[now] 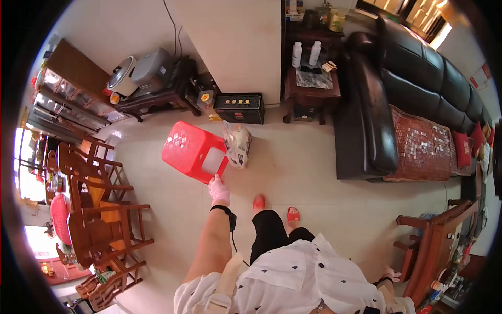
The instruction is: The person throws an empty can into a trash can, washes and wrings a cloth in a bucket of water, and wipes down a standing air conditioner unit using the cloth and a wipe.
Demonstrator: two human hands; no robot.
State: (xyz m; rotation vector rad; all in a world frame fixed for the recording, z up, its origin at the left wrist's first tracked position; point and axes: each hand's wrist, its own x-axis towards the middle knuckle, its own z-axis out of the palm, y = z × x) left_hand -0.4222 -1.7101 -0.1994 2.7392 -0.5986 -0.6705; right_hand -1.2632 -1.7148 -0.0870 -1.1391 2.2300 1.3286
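Observation:
My left hand (219,191), in a pink glove, is closed around a leg of a red plastic stool (191,149). The stool is tilted, its seat turned away from me toward the upper left. Right behind the stool's legs is a clear plastic bag (238,145) with something pale inside; whether the two touch, I cannot tell. My right hand (391,274), also gloved in pink, hangs low at my right side near a wooden piece of furniture (436,246). Its fingers look apart and hold nothing that I can see.
A black box (239,107) stands against the wall pillar. Wooden chairs (99,230) line the left side. A dark leather sofa (366,120) and a side table (312,89) with white bottles stand at the right. A rice cooker (122,77) sits on a dark bench.

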